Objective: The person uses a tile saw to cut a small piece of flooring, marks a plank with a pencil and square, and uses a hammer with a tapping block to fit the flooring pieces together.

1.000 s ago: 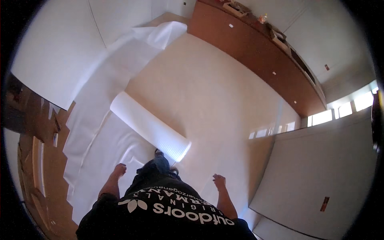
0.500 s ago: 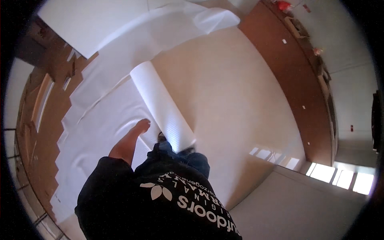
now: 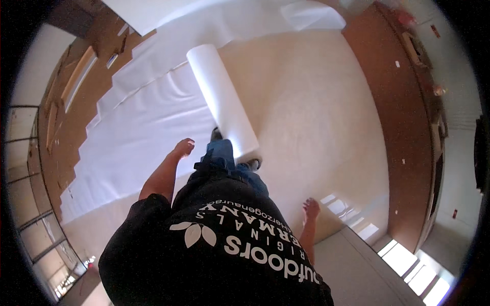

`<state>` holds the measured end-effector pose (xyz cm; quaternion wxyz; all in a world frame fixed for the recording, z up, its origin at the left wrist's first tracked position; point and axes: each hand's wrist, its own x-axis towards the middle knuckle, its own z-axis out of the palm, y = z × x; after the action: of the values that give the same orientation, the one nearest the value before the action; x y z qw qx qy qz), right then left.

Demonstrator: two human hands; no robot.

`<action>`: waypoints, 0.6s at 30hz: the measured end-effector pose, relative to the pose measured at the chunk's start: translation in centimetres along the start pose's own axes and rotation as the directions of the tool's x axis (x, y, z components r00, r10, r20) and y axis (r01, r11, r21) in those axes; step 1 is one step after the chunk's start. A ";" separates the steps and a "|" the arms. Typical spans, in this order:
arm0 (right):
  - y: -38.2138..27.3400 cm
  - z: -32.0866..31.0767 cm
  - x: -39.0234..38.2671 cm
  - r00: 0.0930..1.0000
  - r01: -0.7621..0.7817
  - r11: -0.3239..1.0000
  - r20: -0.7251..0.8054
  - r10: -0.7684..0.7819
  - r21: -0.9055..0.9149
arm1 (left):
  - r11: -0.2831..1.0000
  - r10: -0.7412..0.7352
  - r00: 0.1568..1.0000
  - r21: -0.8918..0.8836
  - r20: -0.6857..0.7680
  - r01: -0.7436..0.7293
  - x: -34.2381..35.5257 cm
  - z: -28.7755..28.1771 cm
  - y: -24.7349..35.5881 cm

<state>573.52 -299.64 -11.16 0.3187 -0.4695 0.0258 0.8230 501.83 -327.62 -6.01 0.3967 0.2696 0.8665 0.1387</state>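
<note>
A thick white roll of sheeting (image 3: pixel 223 99) lies slantwise on the floor ahead of my feet. From its left side a length of white sheet (image 3: pixel 153 132) spreads flat, with faint ripples. My left hand (image 3: pixel 185 148) hangs above this sheet, left of my legs, fingers loosely curled with a gap between them; nothing shows in it. Out to the right, my right hand (image 3: pixel 311 208) is held over the pale floor (image 3: pixel 306 102), fingers bent and a little apart, holding nothing visible. One shoe (image 3: pixel 216 134) stands beside the roll's near left side, the other shoe (image 3: pixel 253 164) at its near end.
Another white sheet (image 3: pixel 214 25) runs along the far side, its end folded over. A brown strip of floor (image 3: pixel 388 102) borders the right, with small items along the wall. Wooden boards (image 3: pixel 79 76) lie at the left. Windows and a dark-framed glass partition (image 3: pixel 35 219) stand nearby.
The view has shifted, and the roll now appears farther up. My left hand has drawn back from beside the roll. My right hand has come into sight at the right. The sheet lies smoother.
</note>
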 end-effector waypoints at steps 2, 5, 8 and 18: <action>2.7 5.0 0.1 0.989 0.030 0.936 -0.126 -0.078 -0.350 | 0.982 -0.183 0.981 -0.031 0.065 0.185 -4.4 -0.7 -4.4; -4.6 1.3 1.6 0.938 0.055 0.799 -0.244 -0.248 -0.599 | 0.961 -0.223 0.959 -0.124 0.175 0.247 -2.6 4.6 0.3; -2.3 -1.6 2.5 0.974 0.078 0.453 -0.030 -0.226 -0.888 | 0.975 -0.202 0.978 -0.086 0.049 0.206 -4.6 4.1 -1.4; 3.6 5.7 0.0 0.977 0.123 0.333 0.055 -0.205 -0.935 | 0.928 0.091 0.933 0.310 0.349 -0.206 -3.1 5.0 -11.8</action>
<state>567.20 -300.57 -8.96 0.0748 -0.5965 -0.4825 0.6370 503.08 -338.88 -12.66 0.4708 0.4191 0.7757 -0.0302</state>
